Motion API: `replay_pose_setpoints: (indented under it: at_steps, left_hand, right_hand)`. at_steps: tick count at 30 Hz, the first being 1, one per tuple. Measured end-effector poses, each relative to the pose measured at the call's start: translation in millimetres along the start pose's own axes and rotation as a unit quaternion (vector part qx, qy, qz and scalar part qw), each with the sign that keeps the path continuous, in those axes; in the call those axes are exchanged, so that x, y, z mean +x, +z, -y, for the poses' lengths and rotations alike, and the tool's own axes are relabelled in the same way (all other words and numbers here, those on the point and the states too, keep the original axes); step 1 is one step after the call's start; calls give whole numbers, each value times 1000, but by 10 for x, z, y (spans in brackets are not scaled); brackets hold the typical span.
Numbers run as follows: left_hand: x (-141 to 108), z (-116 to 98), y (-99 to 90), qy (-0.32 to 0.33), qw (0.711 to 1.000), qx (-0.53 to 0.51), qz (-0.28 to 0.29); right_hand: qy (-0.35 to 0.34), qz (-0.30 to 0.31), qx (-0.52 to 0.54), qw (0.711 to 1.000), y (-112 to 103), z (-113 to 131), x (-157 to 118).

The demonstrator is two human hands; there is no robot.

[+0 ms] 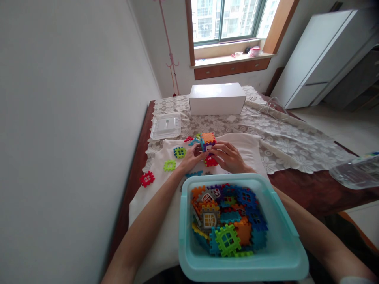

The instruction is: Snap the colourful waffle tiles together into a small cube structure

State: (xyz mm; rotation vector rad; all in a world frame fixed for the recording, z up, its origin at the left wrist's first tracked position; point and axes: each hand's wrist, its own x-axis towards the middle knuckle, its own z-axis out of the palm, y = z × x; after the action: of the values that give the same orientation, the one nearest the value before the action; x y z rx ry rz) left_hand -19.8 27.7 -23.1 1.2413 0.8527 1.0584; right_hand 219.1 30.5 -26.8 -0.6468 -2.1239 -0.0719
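Both of my hands are around a small block structure made of interlocking plastic panels, with an orange top and blue and purple sides. My left hand grips its left side with bent fingers. From the right, my right hand holds its front and right side, fingers curled. A red panel shows just below the structure, between the hands. Left of my left hand lie a blue-and-green panel, a lime green panel and a red panel on the white cloth.
A light teal bin full of coloured panels stands nearest me, between my forearms. Farther back are a white lid at left and a white box. A clear plastic container is at the right edge.
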Motion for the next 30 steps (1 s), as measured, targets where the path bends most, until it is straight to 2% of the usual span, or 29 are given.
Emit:
replay_pose_setpoints:
  at_steps: [8, 15, 18, 21, 24, 26, 28, 30]
  left_hand:
    - [22, 38, -21, 22, 1000, 2, 0]
    - [27, 26, -7, 24, 1000, -6, -1]
    - [22, 16, 2, 24, 1000, -16, -6]
    - [20, 5, 9, 24, 999, -23, -4]
    - [10, -18, 20, 25, 999, -25, -1]
    - [0, -36, 28, 26, 999, -27, 0]
    - [-9, -51, 34, 22, 999, -28, 7]
    - [-12, -56, 37, 20, 999, -28, 17]
  right_hand:
    - [-24, -22, -12, 999, -35, 15, 31]
    - [5, -18, 13, 1000, -23, 19, 32]
    - [16, -58, 42, 997, -24, 49, 35]
    - [88, -113, 68, 987, -1, 93, 42]
    - [177, -152, 128, 964, 80, 99, 40]
    - [238, -167, 209, 934, 157, 69, 32]
    - [297, -151, 309, 891, 225, 23, 21]
    - [338, -103, 398, 846, 263, -18, 13]
